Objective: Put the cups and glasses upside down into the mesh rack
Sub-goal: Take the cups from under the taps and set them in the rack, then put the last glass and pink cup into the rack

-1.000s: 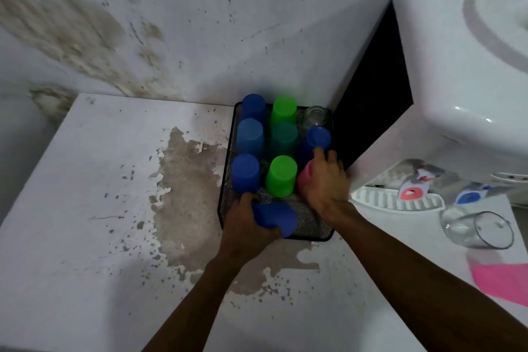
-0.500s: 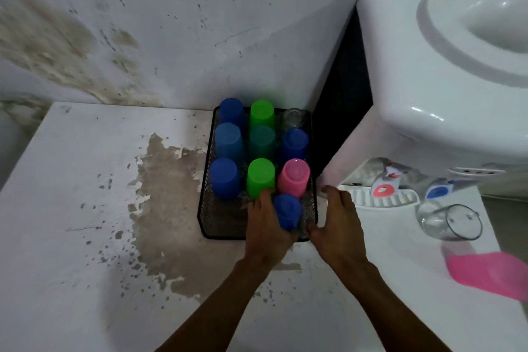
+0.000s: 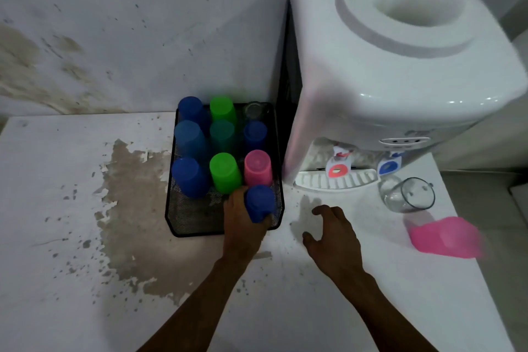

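You are looking down at a worn white counter with a black mesh rack pushed against the wall. Your left hand is wrapped around a blue cup, holding it base up at the rack's front right corner, just in front of a pink cup. The grip closes around the cup's lower side, probably so the rim can settle flat on the mesh.

Nine pieces already stand upside down in three rows behind it: blue, green and teal cups and one clear glass at the back right. They sit close together, which leaves the front row free for what remains.

Your right hand is empty, fingers spread and slightly curled, hovering over the counter to the right of the rack. It appears headed for the two pieces not yet racked: a clear glass tumbler lying on its side near the water dispenser, and a second pink cup, also on its side, close to the counter's right edge. Both sit well apart from the rack. The cup near the edge could roll off if nudged.
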